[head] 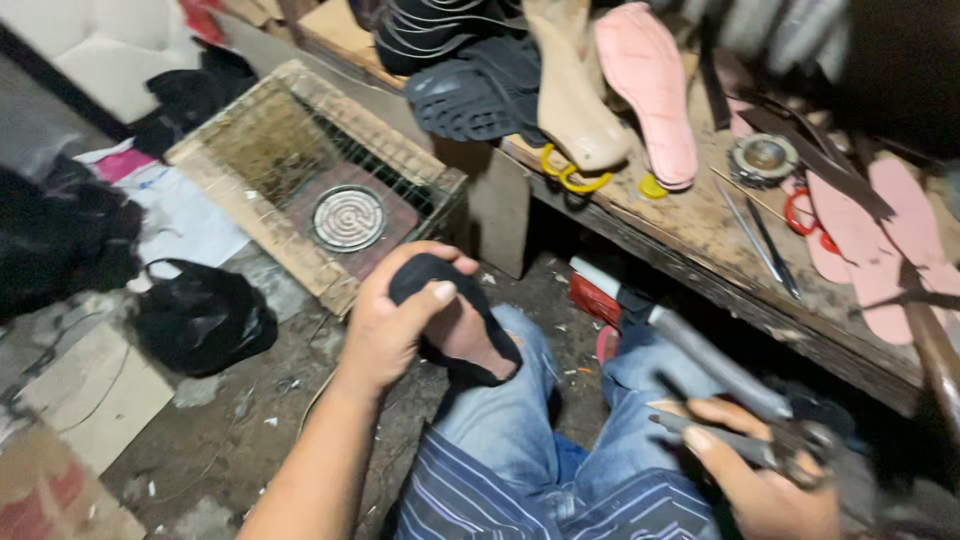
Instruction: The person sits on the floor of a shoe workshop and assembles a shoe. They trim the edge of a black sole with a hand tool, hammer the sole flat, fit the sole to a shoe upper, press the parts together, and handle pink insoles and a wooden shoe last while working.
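My left hand grips a small shoe piece, pink inside with a black edge strip, held above my knees in blue jeans. My right hand at the lower right holds a metal pincer-like tool; its long grey jaws point up and left toward a red-and-white object under the bench. The tool and hand are blurred.
A worn wooden workbench runs along the right with pink insoles, a tan shoe last, black soles, yellow-handled scissors and thin metal tools. A wire-mesh box with a coil heater stands left. A black bag lies on the dirty floor.
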Action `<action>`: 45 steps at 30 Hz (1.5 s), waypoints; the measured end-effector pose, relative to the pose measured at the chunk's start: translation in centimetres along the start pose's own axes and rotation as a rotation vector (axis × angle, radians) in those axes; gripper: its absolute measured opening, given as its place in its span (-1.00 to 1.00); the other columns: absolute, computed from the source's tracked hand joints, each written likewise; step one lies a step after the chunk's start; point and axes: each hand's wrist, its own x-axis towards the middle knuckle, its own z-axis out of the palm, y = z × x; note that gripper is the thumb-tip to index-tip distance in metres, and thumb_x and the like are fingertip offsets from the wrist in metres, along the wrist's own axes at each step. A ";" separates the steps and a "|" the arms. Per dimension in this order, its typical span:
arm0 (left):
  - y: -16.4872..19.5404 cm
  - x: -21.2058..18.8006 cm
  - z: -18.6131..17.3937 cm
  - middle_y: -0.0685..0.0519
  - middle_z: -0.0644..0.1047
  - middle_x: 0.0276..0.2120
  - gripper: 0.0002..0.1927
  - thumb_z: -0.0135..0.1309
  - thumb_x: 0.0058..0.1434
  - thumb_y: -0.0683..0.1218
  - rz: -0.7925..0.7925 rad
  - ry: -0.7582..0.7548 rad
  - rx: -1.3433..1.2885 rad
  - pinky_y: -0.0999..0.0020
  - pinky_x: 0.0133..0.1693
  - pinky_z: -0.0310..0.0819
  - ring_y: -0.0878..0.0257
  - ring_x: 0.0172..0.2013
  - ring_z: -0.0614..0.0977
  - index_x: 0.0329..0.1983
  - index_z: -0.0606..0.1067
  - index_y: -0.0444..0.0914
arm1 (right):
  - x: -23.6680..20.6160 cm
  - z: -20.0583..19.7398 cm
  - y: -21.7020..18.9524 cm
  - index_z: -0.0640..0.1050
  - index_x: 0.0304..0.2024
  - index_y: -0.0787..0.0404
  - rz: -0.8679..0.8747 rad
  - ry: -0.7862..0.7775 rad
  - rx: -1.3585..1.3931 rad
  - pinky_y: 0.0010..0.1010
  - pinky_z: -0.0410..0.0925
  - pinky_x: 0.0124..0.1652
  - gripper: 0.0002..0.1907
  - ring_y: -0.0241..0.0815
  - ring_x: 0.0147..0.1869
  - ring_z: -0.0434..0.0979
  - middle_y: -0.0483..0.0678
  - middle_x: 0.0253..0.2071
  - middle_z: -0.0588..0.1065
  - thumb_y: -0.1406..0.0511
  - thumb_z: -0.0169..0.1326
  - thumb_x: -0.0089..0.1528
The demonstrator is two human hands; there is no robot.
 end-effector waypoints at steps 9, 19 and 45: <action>-4.3 0.0 1.3 -0.21 0.60 -0.12 -0.59 0.09 0.18 -0.21 -0.313 -0.105 -0.701 -0.07 0.08 0.54 -0.12 0.00 0.63 0.12 0.40 -0.35 | -4.4 -2.0 2.9 0.61 0.09 0.36 0.451 -0.044 0.531 -0.47 0.34 0.09 -0.56 -0.27 0.05 0.60 -0.01 -0.04 0.69 0.31 0.17 0.17; -13.3 -0.6 3.7 -0.28 0.61 -0.07 -0.57 -0.02 0.36 0.10 -0.607 -0.247 -1.052 -0.04 0.06 0.53 -0.13 -0.02 0.64 0.05 0.44 -0.33 | -5.0 -3.3 4.1 0.43 0.16 0.49 0.735 0.167 0.500 -0.23 0.49 -0.02 -0.57 -0.03 -0.04 0.63 0.24 -0.14 0.60 0.37 0.00 0.28; -14.4 -3.7 6.4 -0.19 0.55 -0.11 -0.62 -0.13 0.37 0.06 -0.410 0.102 -0.991 0.00 0.12 0.45 -0.06 -0.01 0.57 -0.02 0.43 -0.33 | 4.4 5.7 -11.0 0.62 -0.12 0.12 0.134 -0.400 0.017 -0.33 0.46 -0.30 -0.71 -0.15 -0.38 0.68 0.00 -0.45 0.65 0.19 0.19 0.12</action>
